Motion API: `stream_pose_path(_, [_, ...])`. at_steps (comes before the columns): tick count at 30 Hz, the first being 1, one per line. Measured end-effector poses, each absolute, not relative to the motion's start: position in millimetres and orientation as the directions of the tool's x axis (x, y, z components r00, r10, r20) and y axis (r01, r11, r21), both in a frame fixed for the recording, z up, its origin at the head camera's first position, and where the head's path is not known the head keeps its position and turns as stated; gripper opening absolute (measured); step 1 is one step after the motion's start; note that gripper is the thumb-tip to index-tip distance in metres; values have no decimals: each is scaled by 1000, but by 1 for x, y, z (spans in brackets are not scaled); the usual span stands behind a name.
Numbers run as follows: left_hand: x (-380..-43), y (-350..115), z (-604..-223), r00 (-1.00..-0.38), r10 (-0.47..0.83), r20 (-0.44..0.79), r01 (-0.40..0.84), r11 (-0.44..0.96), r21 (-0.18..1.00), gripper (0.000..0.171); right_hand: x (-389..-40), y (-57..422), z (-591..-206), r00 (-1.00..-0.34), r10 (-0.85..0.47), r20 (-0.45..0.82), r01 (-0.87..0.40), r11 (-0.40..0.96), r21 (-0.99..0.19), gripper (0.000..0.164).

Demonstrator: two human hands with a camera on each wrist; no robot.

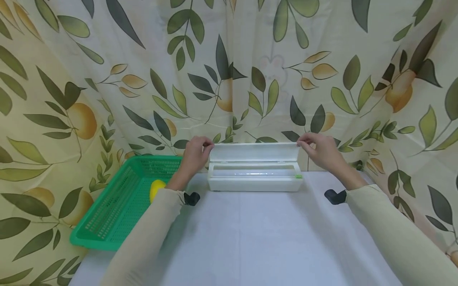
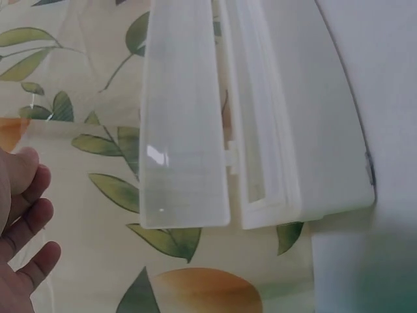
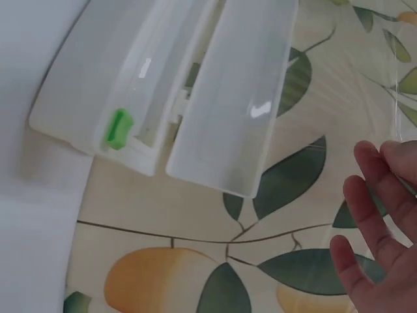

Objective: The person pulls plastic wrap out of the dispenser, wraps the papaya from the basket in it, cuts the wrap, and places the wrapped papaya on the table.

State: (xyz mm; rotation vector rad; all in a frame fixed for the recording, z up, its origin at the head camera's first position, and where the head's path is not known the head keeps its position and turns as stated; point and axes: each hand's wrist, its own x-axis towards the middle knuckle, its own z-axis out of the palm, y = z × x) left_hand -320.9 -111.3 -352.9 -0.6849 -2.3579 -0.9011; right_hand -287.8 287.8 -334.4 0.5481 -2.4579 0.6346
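A white cling film dispenser [image 1: 254,185] stands on the table with its lid [image 1: 254,152] raised at the back. Through the window in its top, the film roll [image 1: 255,173] shows, and a green slide cutter [image 1: 298,176] sits at the right end. My left hand [image 1: 195,157] is by the lid's left corner, thumb and forefinger pinched together. Beyond the right corner, my right hand [image 1: 320,150] pinches the same way. Faint creases and glints of clear cling film [image 3: 397,107] reach its fingertips in the right wrist view. The film's full outline is hard to see.
On the left is a green plastic basket [image 1: 96,240] with a yellow object [image 1: 156,187] inside, partly hidden by my left arm. A white cloth [image 1: 264,234] covers the table. Leaf-patterned curtain [image 1: 232,79] hangs close behind the dispenser and along both sides.
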Motion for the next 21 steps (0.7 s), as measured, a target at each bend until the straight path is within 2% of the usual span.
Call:
stream_pose_path(12, [-321,-116,-329,-688,280,669,665,613,427,6,-282,285,-306,-751,-247,613,-518,796,-313,6])
stream_pose_path(21, [-318,-118,-313,-650,284,705,699,587,408,6,-279,285,-290,-770,-219,599,-487,808,-332,9])
